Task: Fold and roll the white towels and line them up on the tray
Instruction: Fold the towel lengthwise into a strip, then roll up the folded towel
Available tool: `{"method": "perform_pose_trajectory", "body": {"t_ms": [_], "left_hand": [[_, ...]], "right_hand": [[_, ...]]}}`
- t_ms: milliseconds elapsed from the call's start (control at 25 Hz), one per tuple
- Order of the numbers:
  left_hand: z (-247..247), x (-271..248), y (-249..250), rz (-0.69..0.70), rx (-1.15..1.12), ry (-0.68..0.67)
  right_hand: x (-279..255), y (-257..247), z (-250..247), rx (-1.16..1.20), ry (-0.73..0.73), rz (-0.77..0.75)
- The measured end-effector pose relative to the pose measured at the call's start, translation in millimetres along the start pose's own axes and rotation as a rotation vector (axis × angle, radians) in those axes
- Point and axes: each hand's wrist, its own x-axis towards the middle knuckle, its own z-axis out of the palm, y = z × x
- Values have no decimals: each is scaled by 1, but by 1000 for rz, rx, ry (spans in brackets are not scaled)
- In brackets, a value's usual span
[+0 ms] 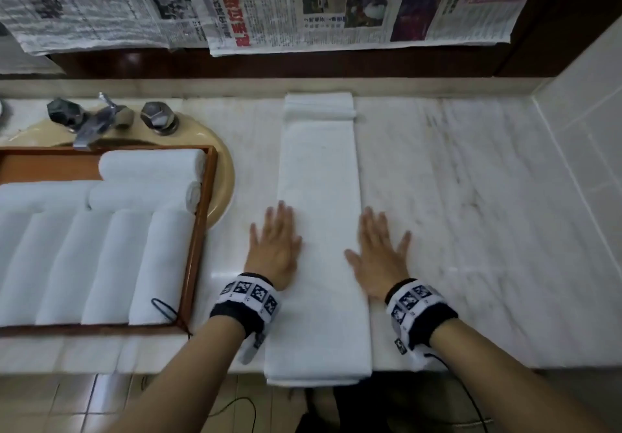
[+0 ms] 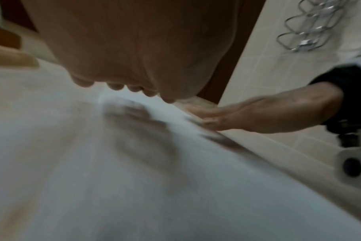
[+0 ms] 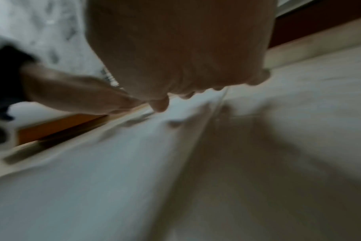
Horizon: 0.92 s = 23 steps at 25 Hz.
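Note:
A white towel (image 1: 319,230) lies folded into a long narrow strip on the marble counter, running from the back wall to the front edge, its far end turned over in a small fold. My left hand (image 1: 274,244) lies flat with straight fingers on the strip's left edge. On the right edge my right hand (image 1: 380,254) is flat too, fingers spread. The wooden tray (image 1: 202,230) at the left holds several rolled white towels (image 1: 107,264). In the left wrist view my left hand (image 2: 122,86) presses on the towel (image 2: 134,163), and the right hand (image 2: 258,114) shows beyond it.
The tray sits over a beige sink with a chrome faucet (image 1: 97,119) and two knobs. Newspapers (image 1: 303,2) hang on the wall behind. A white tiled wall (image 1: 589,129) bounds the counter on the right. Bare marble (image 1: 454,214) lies right of the towel.

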Motion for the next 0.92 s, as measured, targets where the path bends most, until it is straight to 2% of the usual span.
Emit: {"method": "perform_pose_trajectory", "body": {"t_ms": [80, 120, 160, 240, 280, 320, 440, 480, 520, 600, 640, 680, 760, 840, 920], "left_hand": [[29, -31, 15, 181, 45, -51], [38, -43, 9, 185, 59, -46], [43, -52, -6, 121, 53, -18], [43, -62, -32, -150, -16, 36], [41, -67, -37, -246, -41, 56], [41, -70, -33, -240, -68, 74], [57, -84, -5, 99, -26, 71], [63, -87, -8, 149, 6, 54], [66, -88, -16, 113, 25, 58], [62, -87, -36, -92, -8, 125], [58, -89, -39, -176, -43, 176], [53, -90, -36, -213, -103, 256], [45, -90, -21, -236, -286, 371], [41, -89, -8, -299, -424, 332], [42, -90, -8, -353, -449, 299]], "right_hand": [[-26, -17, 31, -99, -37, -233], [-33, -13, 39, -104, -57, -247], [-34, -4, 43, -77, -50, -183], [-35, 14, 39, -11, -29, 70], [-38, 14, 38, -12, -23, 150], [-42, 8, 41, -24, -2, 125], [-51, -17, 60, -124, 41, -201], [-51, -17, 62, -113, 18, -188], [-48, -14, 58, -82, 5, -74], [-39, -10, 42, -3, 17, 215], [-39, -14, 33, -10, 48, 259], [-37, -23, 27, -36, 128, 179], [-29, -51, 20, -60, 284, -207], [-22, -78, 13, -90, 227, -523], [-16, -98, 7, -244, 130, -633]]}}
